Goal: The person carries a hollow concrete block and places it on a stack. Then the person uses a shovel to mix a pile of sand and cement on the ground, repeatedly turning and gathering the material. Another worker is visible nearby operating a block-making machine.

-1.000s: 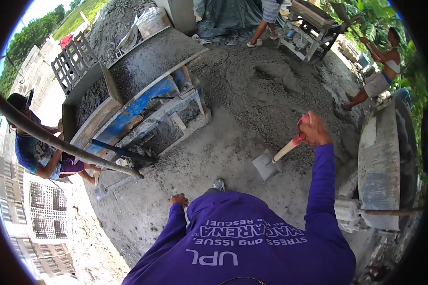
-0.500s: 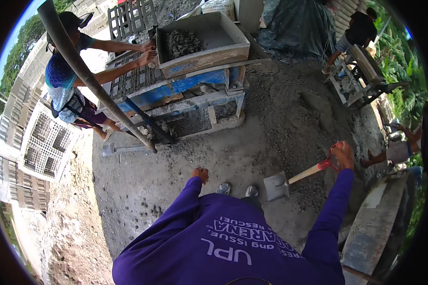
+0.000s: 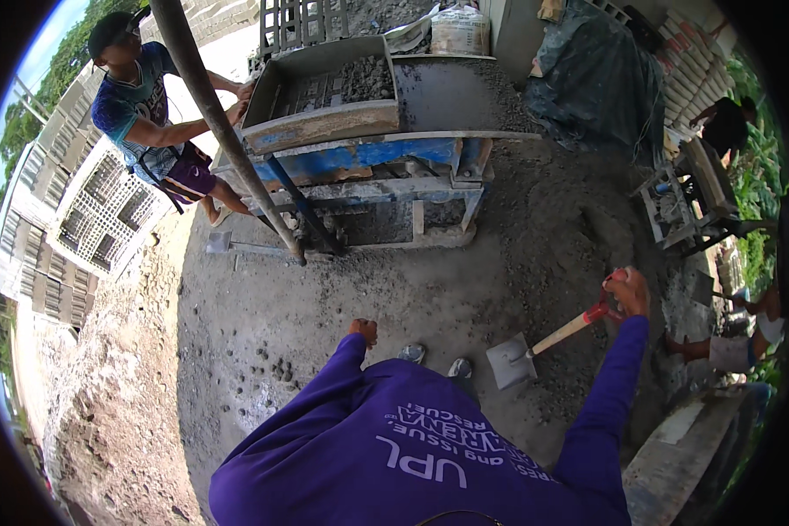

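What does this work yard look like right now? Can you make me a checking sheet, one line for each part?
Surface: grey concrete ground, dusty, with small dark clumps and a heap of grey mix on the right.
Job's things: shovel with a wooden shaft and red grip, blade resting on the ground.
Clutter: block-making machine with a filled tray; rows of moulded blocks at left; dark tarp.
Hands: right hand grips the shovel's red handle; left hand hangs free, holding nothing.
Cables: nothing seen.
Surroundings: a co-worker stands at the machine; another person at far right; greenery beyond.
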`<state>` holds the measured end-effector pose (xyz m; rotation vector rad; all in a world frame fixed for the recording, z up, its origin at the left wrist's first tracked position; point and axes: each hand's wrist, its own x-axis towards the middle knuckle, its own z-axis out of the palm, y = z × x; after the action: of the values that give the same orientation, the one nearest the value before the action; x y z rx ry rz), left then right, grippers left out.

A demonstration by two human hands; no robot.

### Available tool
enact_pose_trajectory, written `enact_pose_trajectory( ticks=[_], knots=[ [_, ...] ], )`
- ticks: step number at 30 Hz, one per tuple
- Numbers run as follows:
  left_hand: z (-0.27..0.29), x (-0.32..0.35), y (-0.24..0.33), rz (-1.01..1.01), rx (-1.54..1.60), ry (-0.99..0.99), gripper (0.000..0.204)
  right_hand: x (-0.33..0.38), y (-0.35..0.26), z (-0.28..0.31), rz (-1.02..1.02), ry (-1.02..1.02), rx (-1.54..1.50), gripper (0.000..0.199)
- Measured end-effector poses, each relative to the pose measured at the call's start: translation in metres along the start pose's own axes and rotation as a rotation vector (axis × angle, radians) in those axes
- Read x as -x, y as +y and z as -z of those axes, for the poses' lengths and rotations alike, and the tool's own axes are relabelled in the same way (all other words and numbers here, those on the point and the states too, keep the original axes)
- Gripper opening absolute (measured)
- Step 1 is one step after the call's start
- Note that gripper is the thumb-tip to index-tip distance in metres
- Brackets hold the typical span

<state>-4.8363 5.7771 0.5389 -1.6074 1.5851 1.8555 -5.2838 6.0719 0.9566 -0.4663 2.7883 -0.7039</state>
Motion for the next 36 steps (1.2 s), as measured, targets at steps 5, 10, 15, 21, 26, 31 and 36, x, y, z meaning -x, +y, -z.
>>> enact_pose_trajectory(
  ticks=[5, 10, 15, 21, 26, 31, 36],
  knots=[
    [0.011, -0.003, 0.004, -0.051, -0.119, 0.055, 0.042, -0.012, -0.006, -0.009, 0.03, -0.05, -0.021, 0.036],
    [0.021, -0.004, 0.001, -0.042, -0.06, 0.049, 0.041, -0.013, -0.016, -0.016, 0.068, -0.041, -0.018, 0.036],
    [0.027, -0.006, -0.007, -0.011, 0.007, 0.014, 0.038, -0.009, -0.022, -0.022, 0.076, -0.025, 0.013, 0.035],
    [0.031, -0.013, -0.012, 0.019, 0.062, -0.047, 0.035, -0.004, -0.02, -0.02, 0.046, -0.008, 0.032, 0.034],
    [0.032, -0.022, -0.014, 0.046, 0.104, -0.104, 0.032, 0.002, -0.013, -0.014, 0.013, 0.019, 0.008, 0.035],
    [0.034, -0.028, -0.016, 0.073, 0.124, -0.159, 0.03, 0.006, 0.0, -0.01, -0.052, 0.05, 0.021, 0.037],
    [0.036, -0.032, -0.016, 0.095, 0.132, -0.2, 0.028, 0.014, 0.004, -0.006, -0.061, 0.077, -0.006, 0.037]
  ],
)
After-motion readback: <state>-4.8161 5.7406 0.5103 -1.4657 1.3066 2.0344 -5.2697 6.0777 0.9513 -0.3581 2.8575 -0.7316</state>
